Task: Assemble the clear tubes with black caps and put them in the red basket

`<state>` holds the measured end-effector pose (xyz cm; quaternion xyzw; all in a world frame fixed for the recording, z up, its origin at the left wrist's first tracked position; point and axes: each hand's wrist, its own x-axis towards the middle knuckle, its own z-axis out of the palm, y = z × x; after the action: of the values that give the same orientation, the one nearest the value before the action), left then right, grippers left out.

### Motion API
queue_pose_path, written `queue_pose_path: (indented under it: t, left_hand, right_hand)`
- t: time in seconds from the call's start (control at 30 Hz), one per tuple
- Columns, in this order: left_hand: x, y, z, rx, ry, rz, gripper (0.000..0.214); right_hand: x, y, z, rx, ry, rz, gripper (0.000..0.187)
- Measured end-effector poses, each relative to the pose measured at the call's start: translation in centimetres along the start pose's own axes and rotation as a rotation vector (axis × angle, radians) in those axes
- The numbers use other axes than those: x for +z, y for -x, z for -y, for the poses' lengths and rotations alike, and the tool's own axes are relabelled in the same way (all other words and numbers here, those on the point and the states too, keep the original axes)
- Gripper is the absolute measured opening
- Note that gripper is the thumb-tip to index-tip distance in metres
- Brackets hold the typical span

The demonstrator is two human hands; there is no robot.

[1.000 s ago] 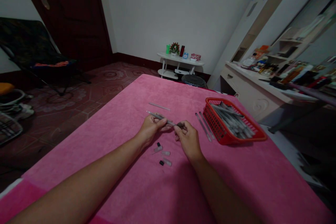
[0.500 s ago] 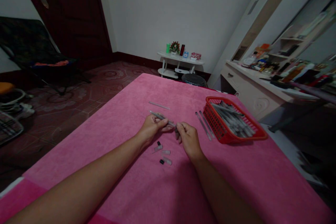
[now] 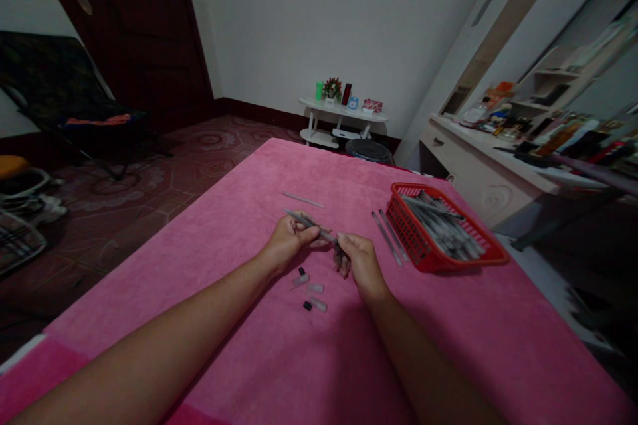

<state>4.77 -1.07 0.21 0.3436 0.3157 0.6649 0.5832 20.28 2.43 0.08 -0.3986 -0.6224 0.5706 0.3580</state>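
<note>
pen [image 3: 300,218] slants far-left to near-right; left hand [image 3: 290,239] grips mid-barrel, fingers curled; right hand [image 3: 363,257] pinches near-right end, thumb closed

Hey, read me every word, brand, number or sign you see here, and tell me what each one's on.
None can be read in this view.
Held pen: any lettering is too small.
Pens in the red basket: too small and blurred.
Blue clock on the white stand: any numbers are too small.
Bottles on the dresser: any labels are too blurred.
</note>
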Motion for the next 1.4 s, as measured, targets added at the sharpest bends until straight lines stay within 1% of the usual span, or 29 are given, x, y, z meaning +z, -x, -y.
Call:
queue_pose_path:
  t: [0.1, 0.2, 0.27, 0.37, 0.47, 0.5, 0.57, 0.63, 0.67, 0.73, 0.77, 0.83, 0.9, 0.97, 1.03, 1.1, 1.23, 1.27, 1.3, 1.4]
  left_hand:
    - [0.0, -0.1, -0.2, -0.006, -0.002, 0.018, 0.035]
    - [-0.1, -0.2, -0.3, -0.008, 0.005, 0.062, 0.037]
    - [-0.2, -0.2, -0.2, -0.004, 0.002, 0.089, 0.036]
    - [-0.3, -0.2, 0.0, -0.013, -0.068, 0.101, 0.033]
    - [-0.4, -0.4, -0.1, -0.022, -0.212, 0.062, 0.030]
    - [-0.5, -0.5, -0.4, -0.018, -0.294, 0.045, 0.030]
    - [-0.8, -0.8, -1.4, -0.016, -0.524, 0.032, 0.029]
    - [-1.2, -0.9, -2.8, -0.048, -0.781, 0.096, 0.025]
    - [-1.3, -0.8, -3.6, -0.094, -0.878, 0.181, 0.022]
    - [-1.4, -0.4, -5.0, -0.214, -1.046, 0.412, 0.019]
    - [-1.2, -0.2, -5.6, -0.251, -1.132, 0.490, 0.019]
    - [-0.6, 0.4, -6.2, -0.268, -1.314, 0.548, 0.018]
    - [0.2, 1.0, -6.4, -0.247, -1.473, 0.557, 0.020]
    - [1.0, 1.4, -6.2, -0.232, -1.569, 0.572, 0.020]
    - [1.5, 1.7, -6.0, -0.229, -1.569, 0.577, 0.016]
    - [1.4, 1.7, -6.0, -0.265, -1.474, 0.595, 0.013]
    - [0.2, 1.1, -6.7, -0.489, -1.086, 0.719, 0.006]
    - [-0.2, 0.9, -7.0, -0.523, -0.991, 0.732, 0.007]
    - [-0.6, 0.6, -7.3, -0.531, -0.914, 0.725, 0.010]
    - [-1.8, -0.2, -7.7, -0.475, -0.791, 0.633, 0.019]
  right_hand:
    - [-0.3, -0.2, 0.0, 0.044, -0.049, 0.044, 0.045]
    - [-0.6, -0.2, 0.0, 0.063, -0.086, 0.070, 0.046]
    - [-0.5, -0.2, 0.1, 0.049, -0.099, 0.073, 0.048]
    - [-0.3, -0.1, 0.2, 0.007, -0.075, 0.076, 0.046]
    - [-0.1, -0.2, 0.1, -0.023, -0.041, 0.067, 0.041]
    - [-0.2, -0.2, 0.0, -0.030, -0.046, 0.042, 0.041]
    - [-0.4, -0.4, -0.2, -0.030, -0.095, -0.032, 0.041]
    - [-0.8, -0.5, -0.3, -0.001, -0.175, -0.104, 0.041]
    - [-0.9, -0.6, -0.3, 0.020, -0.211, -0.123, 0.040]
    - [-1.1, -0.6, -0.3, 0.046, -0.251, -0.128, 0.040]
    - [-1.2, -0.6, -0.3, 0.047, -0.256, -0.124, 0.040]
    - [-1.1, -0.6, -0.2, 0.037, -0.249, -0.113, 0.040]
    - [-1.1, -0.5, -0.2, 0.027, -0.242, -0.105, 0.040]
    - [-1.0, -0.5, -0.2, 0.023, -0.244, -0.100, 0.040]
    - [-1.1, -0.5, -0.2, 0.024, -0.249, -0.103, 0.040]
    - [-1.1, -0.6, -0.2, 0.025, -0.252, -0.109, 0.040]
    - [-1.1, -0.6, -0.2, 0.028, -0.273, -0.115, 0.040]
    - [-1.1, -0.6, -0.2, 0.025, -0.285, -0.120, 0.040]
    - [-1.1, -0.6, -0.2, 0.020, -0.296, -0.126, 0.040]
    - [-1.1, -0.6, -0.2, 0.006, -0.316, -0.139, 0.039]
